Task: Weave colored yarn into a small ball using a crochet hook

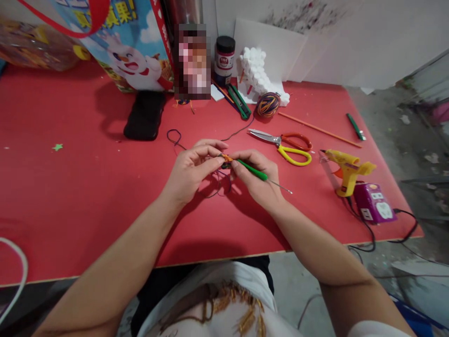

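Observation:
Between my hands is a small crocheted piece [227, 159] in orange and dark yarn. My left hand [196, 167] pinches its left side with thumb and forefinger. A crochet hook with a green handle [253, 170] lies in my right hand [257, 175], its metal shaft pointing down to the right. The right thumb and forefinger also press the near end of the piece. Loose dark yarn [219, 182] hangs below the fingers. One strand runs from the hands up to a multicoloured yarn ball [268, 104]. Which end of the hook touches the piece is hidden.
On the red table [87, 196] lie a black phone [145, 115], scissors [280, 140], a green box cutter [240, 102] and an orange stick [319, 128]. A yellow glue gun [347, 168] stands by a purple power socket [374, 202] at right. A printed bag [129, 47] and a jar [224, 61] stand behind.

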Motion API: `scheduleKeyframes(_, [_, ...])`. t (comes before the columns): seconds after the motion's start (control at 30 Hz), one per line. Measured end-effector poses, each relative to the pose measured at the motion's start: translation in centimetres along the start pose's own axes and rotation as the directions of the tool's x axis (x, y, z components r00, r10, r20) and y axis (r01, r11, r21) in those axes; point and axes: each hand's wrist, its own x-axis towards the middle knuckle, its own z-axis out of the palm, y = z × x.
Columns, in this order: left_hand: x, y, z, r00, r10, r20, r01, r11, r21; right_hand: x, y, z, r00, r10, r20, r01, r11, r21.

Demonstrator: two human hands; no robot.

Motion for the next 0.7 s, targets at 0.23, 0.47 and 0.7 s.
scheduleKeyframes(0.23, [0.12,-0.15,0.30,0.992,-0.123,-0.014,0.120,0.984,-0.130,-0.03,-0.12,0.04,0.999,0.008,0.041,-0.009,1.000,0.026])
scheduleKeyframes(0.47, [-0.11,-0.52,0.35,0.991,-0.122,0.047,0.127,0.986,-0.105,0.27,-0.73,0.34,0.995,0.095,-0.015,-0.093,0.991,0.095])
scheduleKeyframes(0.7, [-0.20,-0.87,0.14,0.993,-0.066,0.093,0.073,0.995,-0.065,0.20,-0.77,0.68,0.977,0.204,-0.068,-0.189,0.966,0.177])
